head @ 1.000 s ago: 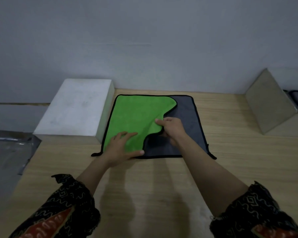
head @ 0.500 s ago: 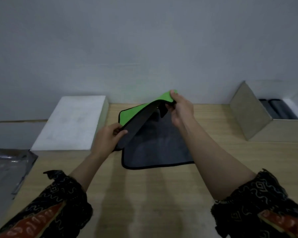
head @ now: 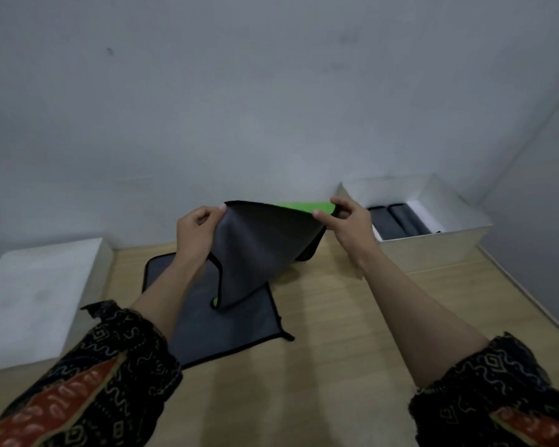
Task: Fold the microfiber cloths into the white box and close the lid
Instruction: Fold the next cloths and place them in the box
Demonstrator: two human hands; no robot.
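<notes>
A microfiber cloth (head: pixel 265 240), grey on the side facing me and green on the far side, hangs lifted above the table. My left hand (head: pixel 196 233) pinches its upper left corner and my right hand (head: pixel 349 221) pinches its upper right corner. Beneath it another grey cloth (head: pixel 213 324) with black edging lies flat on the wooden table. The open white box (head: pixel 433 243) stands at the back right, with dark folded cloths (head: pixel 397 221) inside. Its white lid (head: pixel 33 295) lies at the left.
The wooden table (head: pixel 336 317) runs up to a grey wall at the back and on the right. The box stands in the back right corner, right behind my right hand. The lid fills the table's left side.
The green and grey cloth has been lifted off the table and spread between both hands, grey side toward me. The view has tilted up and right, showing the inside of the box.
</notes>
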